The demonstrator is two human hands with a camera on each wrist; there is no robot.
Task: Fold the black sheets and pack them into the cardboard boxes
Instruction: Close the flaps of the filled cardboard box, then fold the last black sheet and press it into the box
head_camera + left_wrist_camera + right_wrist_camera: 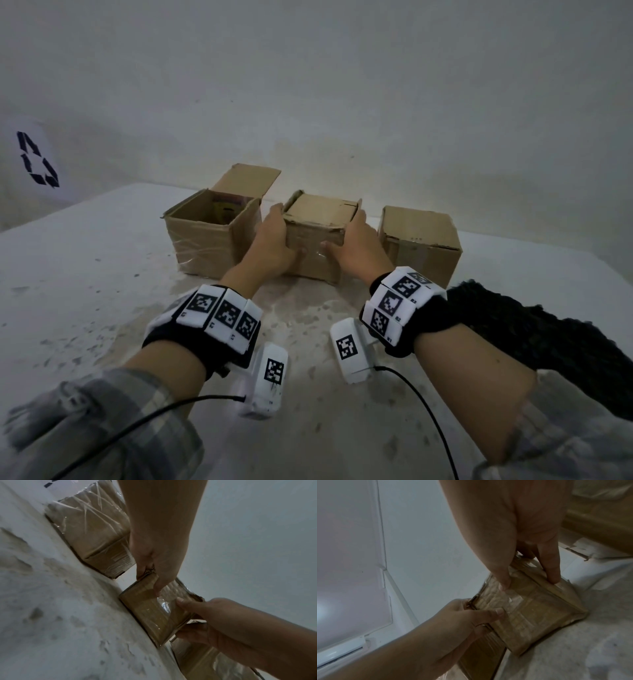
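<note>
Centre frame: left hand [270,240] and right hand [356,245] grip the closed middle cardboard box [320,219] by its sides, thumbs on its front; open box [209,236] at left. Black sheet [534,342] lies at right edge.

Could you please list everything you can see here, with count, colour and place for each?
open box: one, brown cardboard, left of the row, flap up, something colourful inside
middle box: one, brown, closed, centre, gripped on both sides
right box: one, brown, closed, right of the row
black sheet: one, at the table's right edge behind the right forearm
table: one, white, speckled
recycling sign: one, dark, far left
left hand: on the middle box's left side
right hand: on its right side
</note>
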